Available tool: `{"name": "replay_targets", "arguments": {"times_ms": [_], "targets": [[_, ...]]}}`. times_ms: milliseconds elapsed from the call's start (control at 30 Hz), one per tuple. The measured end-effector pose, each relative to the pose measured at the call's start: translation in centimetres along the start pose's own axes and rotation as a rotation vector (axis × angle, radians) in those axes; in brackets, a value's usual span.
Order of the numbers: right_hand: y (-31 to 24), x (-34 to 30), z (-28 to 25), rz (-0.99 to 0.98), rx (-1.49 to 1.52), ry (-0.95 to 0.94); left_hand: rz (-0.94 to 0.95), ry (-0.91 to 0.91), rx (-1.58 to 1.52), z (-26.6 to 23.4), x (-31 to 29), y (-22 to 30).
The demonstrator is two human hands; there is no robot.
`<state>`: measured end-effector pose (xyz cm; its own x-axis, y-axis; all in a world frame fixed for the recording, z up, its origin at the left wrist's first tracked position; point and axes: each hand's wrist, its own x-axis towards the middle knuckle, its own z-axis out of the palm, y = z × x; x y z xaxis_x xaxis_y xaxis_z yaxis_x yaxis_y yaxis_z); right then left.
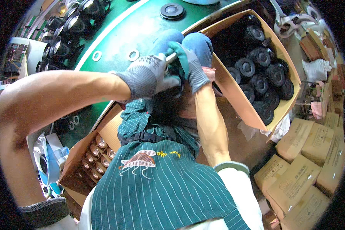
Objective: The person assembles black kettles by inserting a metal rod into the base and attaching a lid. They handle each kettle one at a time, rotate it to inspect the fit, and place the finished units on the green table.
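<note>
In front of my lap, my two gloved hands meet close together. My left hand (151, 73), in a grey knit glove, is curled around a black part (175, 72) that the hand mostly hides; its shape is unclear. My right hand (191, 66), in a grey glove with green fingers, is closed at a short pale piece (171, 58) between the hands. That piece looks like a ring or bar seen edge-on. Two pale flat rings, one nearer (133, 55) and one farther left (97, 56), lie on the green table (115, 36).
A black disc-shaped part (172, 11) lies at the table's far side. To my right stands an open carton (234, 90) of black round parts. Several dark lamp-like housings (74, 23) stand far left. Small shiny bulbs (97, 155) fill a lower-left carton. Closed cartons (295, 184) sit lower right.
</note>
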<state>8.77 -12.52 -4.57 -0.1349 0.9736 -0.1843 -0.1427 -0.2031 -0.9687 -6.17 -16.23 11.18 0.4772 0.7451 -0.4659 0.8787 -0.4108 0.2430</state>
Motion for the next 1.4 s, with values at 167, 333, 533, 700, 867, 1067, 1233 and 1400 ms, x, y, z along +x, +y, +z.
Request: {"name": "replay_targets", "arguments": {"times_ms": [167,333,533,700,867,1067,1233,1400], "targets": [[0.3,-1.9,2.0,-0.227,0.213,0.267,0.059,0.036,-0.029,0.8,-0.2,-1.6],[-0.3,-3.2,2.0,-0.137,0.205,0.378,0.133,-0.01,-0.02,1.1,0.2,-2.1],[1.4,-4.2,-0.5,-0.297,-0.373,0.402,0.318,-0.049,-0.017,0.5,1.1,-3.6],[1.0,-6.4,0.7,-0.32,-0.678,0.389,0.491,0.046,-0.149,1.5,0.4,-6.5],[-3.0,-10.5,3.4,-0.351,0.009,0.572,0.886,-0.003,-0.029,0.6,4.8,-8.2],[-4.8,-11.9,6.3,-0.547,-0.14,0.559,1.091,-0.009,0.066,1.0,7.3,-10.1],[0.3,-9.9,0.1,-0.196,0.579,0.465,0.906,0.043,-0.078,-1.2,8.1,-8.4],[-7.5,-13.5,3.0,-0.285,-1.024,-0.017,0.082,0.411,-0.884,1.5,3.3,-15.1]]}}
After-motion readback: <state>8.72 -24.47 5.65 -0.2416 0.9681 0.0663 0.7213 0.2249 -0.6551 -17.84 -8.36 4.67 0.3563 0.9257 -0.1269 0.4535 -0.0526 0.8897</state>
